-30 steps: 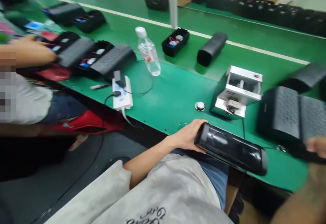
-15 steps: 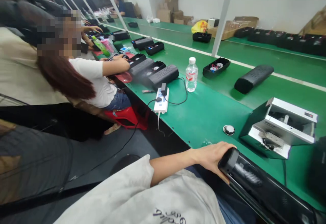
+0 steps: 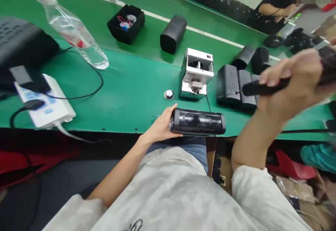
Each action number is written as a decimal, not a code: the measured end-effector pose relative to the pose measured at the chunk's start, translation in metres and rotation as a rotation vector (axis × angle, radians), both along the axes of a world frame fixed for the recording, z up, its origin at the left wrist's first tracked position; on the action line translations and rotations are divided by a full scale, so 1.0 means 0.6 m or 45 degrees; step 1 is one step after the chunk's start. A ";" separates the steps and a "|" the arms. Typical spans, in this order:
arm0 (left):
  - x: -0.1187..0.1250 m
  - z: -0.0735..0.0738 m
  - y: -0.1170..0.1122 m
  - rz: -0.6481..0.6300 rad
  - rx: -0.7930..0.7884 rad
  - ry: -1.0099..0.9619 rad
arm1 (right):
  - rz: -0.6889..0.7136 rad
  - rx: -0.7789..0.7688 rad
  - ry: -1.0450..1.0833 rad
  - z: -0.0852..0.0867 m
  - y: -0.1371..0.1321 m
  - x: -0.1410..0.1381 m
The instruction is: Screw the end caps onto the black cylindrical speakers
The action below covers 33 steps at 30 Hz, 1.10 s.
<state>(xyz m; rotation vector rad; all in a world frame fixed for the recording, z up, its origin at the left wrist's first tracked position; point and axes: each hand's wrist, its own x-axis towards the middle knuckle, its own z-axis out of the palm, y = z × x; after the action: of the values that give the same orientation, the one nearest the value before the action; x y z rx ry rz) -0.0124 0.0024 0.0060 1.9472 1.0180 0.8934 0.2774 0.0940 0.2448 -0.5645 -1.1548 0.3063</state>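
My left hand (image 3: 162,126) grips the left end of a black cylindrical speaker (image 3: 197,121) lying across the near edge of the green table (image 3: 136,94). My right hand (image 3: 294,80) is raised above the table at the right, fingers wrapped round a black electric screwdriver (image 3: 265,88) whose tip points left toward a row of black speaker shells (image 3: 233,84). A white and silver screw feeder box (image 3: 196,73) stands just behind the speaker, with a small round silver button (image 3: 168,94) to its left.
A water bottle (image 3: 73,31) lies tilted at upper left, near a white power strip (image 3: 44,101) with black cables. A black open tray of parts (image 3: 126,22) and a black speaker shell (image 3: 173,33) sit farther back. Another person's arm (image 3: 275,8) shows at top right.
The view swung from the co-workers on the left back down to the table. My right hand came up into view holding the screwdriver. My left hand stayed on the speaker's end.
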 end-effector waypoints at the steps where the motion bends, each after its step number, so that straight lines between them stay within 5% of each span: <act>1: 0.000 0.001 -0.002 -0.006 0.007 0.006 | 0.013 0.087 -0.026 -0.004 0.018 -0.027; 5: 0.002 0.011 -0.009 -0.013 0.023 0.008 | 0.014 0.036 -0.082 -0.033 0.067 -0.104; 10: 0.003 0.016 -0.008 -0.023 0.014 -0.010 | -0.168 -0.262 -0.424 -0.059 0.096 -0.112; 17: 0.003 0.010 -0.006 -0.035 0.041 -0.042 | -0.048 0.002 -0.314 -0.082 0.139 -0.121; 33: 0.005 -0.002 -0.004 -0.029 0.126 -0.048 | -0.074 -0.068 -0.307 -0.092 0.142 -0.124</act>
<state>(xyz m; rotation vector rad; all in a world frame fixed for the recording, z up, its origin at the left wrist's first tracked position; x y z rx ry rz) -0.0094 -0.0002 0.0049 2.0123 0.9442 0.9810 0.2027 0.1791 0.1895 -0.6951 -1.3626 0.2235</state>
